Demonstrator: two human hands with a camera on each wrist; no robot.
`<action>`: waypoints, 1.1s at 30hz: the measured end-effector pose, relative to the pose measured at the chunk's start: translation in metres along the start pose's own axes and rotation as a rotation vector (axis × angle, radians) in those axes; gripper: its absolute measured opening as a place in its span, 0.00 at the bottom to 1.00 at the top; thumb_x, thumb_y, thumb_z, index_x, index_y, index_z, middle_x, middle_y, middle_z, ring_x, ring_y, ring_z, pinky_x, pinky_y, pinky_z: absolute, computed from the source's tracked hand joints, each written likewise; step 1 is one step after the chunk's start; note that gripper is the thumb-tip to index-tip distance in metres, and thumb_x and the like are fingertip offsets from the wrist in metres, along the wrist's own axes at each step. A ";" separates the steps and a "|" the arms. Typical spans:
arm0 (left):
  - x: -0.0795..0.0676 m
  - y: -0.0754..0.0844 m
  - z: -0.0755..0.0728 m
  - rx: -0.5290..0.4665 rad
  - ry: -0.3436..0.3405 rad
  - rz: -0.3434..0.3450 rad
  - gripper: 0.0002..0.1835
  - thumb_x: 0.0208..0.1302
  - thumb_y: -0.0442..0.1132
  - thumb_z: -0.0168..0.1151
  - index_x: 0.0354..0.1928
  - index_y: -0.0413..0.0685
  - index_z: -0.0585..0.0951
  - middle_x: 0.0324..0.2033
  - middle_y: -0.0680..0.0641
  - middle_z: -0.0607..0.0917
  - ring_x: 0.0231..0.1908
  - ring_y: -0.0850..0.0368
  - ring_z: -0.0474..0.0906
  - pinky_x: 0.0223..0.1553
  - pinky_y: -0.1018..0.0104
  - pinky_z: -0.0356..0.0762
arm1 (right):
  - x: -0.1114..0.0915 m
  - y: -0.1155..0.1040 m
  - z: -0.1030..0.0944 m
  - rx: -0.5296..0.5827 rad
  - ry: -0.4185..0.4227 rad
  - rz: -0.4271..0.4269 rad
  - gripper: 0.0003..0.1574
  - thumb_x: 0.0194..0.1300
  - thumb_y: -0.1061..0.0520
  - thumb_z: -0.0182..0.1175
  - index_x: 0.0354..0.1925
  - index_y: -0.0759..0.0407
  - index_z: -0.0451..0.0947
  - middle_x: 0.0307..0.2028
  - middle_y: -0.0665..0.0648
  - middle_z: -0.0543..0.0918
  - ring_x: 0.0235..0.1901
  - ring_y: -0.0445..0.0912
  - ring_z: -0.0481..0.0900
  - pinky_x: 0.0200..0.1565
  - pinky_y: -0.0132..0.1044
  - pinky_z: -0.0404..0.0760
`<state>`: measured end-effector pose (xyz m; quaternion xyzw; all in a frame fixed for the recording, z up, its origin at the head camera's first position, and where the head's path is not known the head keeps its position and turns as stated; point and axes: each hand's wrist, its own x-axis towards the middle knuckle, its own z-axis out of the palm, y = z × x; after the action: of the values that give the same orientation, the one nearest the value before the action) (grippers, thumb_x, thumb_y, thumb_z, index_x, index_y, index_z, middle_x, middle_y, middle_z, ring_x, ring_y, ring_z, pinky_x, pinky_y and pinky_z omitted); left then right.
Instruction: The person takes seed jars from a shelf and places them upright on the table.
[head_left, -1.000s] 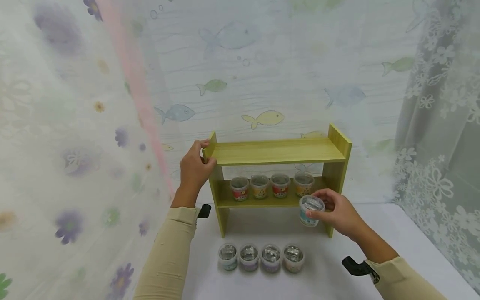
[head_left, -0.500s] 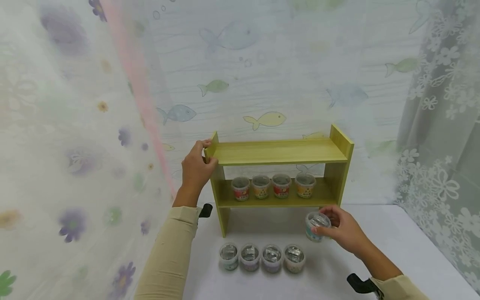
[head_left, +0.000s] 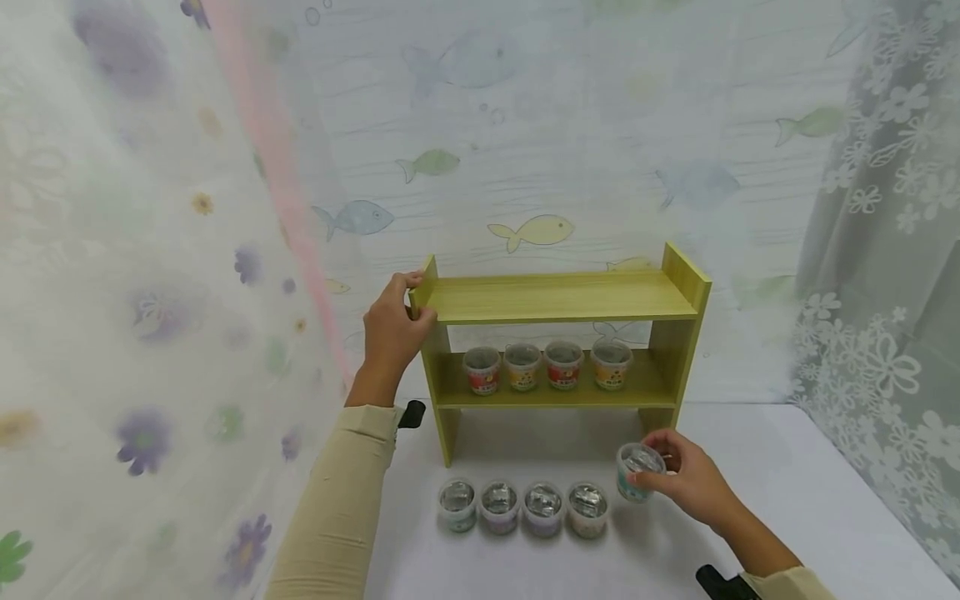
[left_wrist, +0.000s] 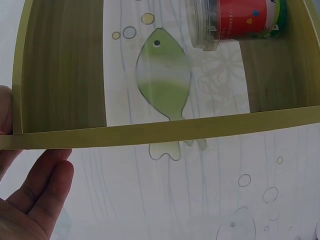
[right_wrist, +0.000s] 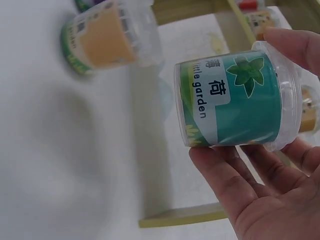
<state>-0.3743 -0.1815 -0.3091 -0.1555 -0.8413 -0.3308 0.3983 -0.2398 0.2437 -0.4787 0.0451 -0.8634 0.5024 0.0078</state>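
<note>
My right hand holds a small clear plastic tub with a teal "little garden" label and a mint leaf picture. Thumb and fingers grip opposite sides of it, near the right end of a front row of similar tubs; whether its base touches the table cannot be told. My left hand grips the upper left side panel of a yellow-green wooden shelf, its thumb and fingers on either side of the panel edge. Several tubs with red and yellow labels stand on the shelf's middle board.
A white-covered table carries the shelf and the tubs. Behind rises a fish-patterned curtain. Flowered cloth hangs at the left and lace at the right.
My right hand has brought the teal tub down and slightly right, from in front of the shelf's middle board to beside the front row. The left hand has kept its hold on the shelf.
</note>
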 end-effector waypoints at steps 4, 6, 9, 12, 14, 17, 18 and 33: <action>0.001 0.000 0.001 0.005 -0.006 -0.001 0.20 0.61 0.33 0.61 0.56 0.46 0.79 0.64 0.59 0.83 0.25 0.55 0.82 0.27 0.61 0.76 | 0.001 0.010 0.005 -0.023 -0.006 0.015 0.37 0.56 0.47 0.77 0.58 0.60 0.74 0.50 0.59 0.84 0.45 0.48 0.82 0.41 0.39 0.82; 0.000 0.000 0.002 0.008 -0.007 -0.007 0.20 0.61 0.33 0.61 0.56 0.46 0.79 0.64 0.59 0.83 0.25 0.55 0.83 0.27 0.61 0.76 | 0.000 0.015 0.008 -0.031 -0.006 0.024 0.37 0.55 0.47 0.78 0.57 0.59 0.74 0.50 0.58 0.85 0.46 0.48 0.82 0.41 0.39 0.82; 0.000 0.000 0.001 0.008 -0.007 -0.010 0.20 0.61 0.33 0.61 0.56 0.46 0.79 0.64 0.59 0.83 0.25 0.55 0.84 0.27 0.60 0.77 | -0.001 0.022 0.013 -0.048 -0.008 0.032 0.38 0.54 0.47 0.78 0.57 0.60 0.75 0.50 0.58 0.85 0.46 0.47 0.83 0.41 0.39 0.81; 0.000 0.000 0.000 0.008 -0.007 -0.013 0.20 0.61 0.33 0.61 0.56 0.46 0.79 0.64 0.59 0.83 0.26 0.54 0.84 0.27 0.60 0.78 | -0.002 0.029 0.017 -0.062 -0.012 0.041 0.40 0.53 0.47 0.79 0.58 0.61 0.74 0.49 0.57 0.85 0.46 0.47 0.83 0.42 0.39 0.80; 0.000 -0.001 0.000 0.007 -0.007 -0.013 0.20 0.61 0.33 0.61 0.56 0.46 0.79 0.64 0.59 0.83 0.26 0.54 0.85 0.27 0.60 0.78 | -0.002 0.032 0.019 -0.063 -0.011 0.049 0.40 0.53 0.47 0.79 0.58 0.61 0.75 0.49 0.57 0.85 0.45 0.47 0.82 0.42 0.40 0.80; 0.000 -0.002 0.000 0.006 -0.008 -0.014 0.20 0.60 0.34 0.61 0.56 0.46 0.79 0.64 0.58 0.83 0.26 0.54 0.85 0.27 0.60 0.78 | -0.003 0.035 0.020 -0.073 -0.012 0.048 0.40 0.54 0.47 0.78 0.59 0.61 0.74 0.49 0.57 0.85 0.45 0.46 0.82 0.43 0.40 0.79; 0.000 -0.001 0.000 0.005 -0.006 -0.011 0.20 0.60 0.34 0.61 0.56 0.46 0.79 0.64 0.57 0.83 0.26 0.54 0.85 0.27 0.60 0.78 | -0.002 0.037 0.021 -0.072 -0.009 0.048 0.40 0.53 0.48 0.79 0.59 0.61 0.75 0.49 0.57 0.85 0.45 0.46 0.82 0.43 0.40 0.79; -0.001 0.000 -0.001 0.005 -0.003 0.015 0.20 0.60 0.33 0.61 0.56 0.45 0.78 0.64 0.55 0.84 0.25 0.54 0.84 0.25 0.61 0.76 | -0.006 0.050 0.033 -0.087 -0.006 0.042 0.40 0.49 0.47 0.80 0.56 0.59 0.76 0.49 0.57 0.85 0.46 0.47 0.83 0.44 0.40 0.79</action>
<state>-0.3733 -0.1817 -0.3091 -0.1613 -0.8416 -0.3254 0.3997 -0.2373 0.2403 -0.5387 0.0282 -0.8853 0.4641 -0.0033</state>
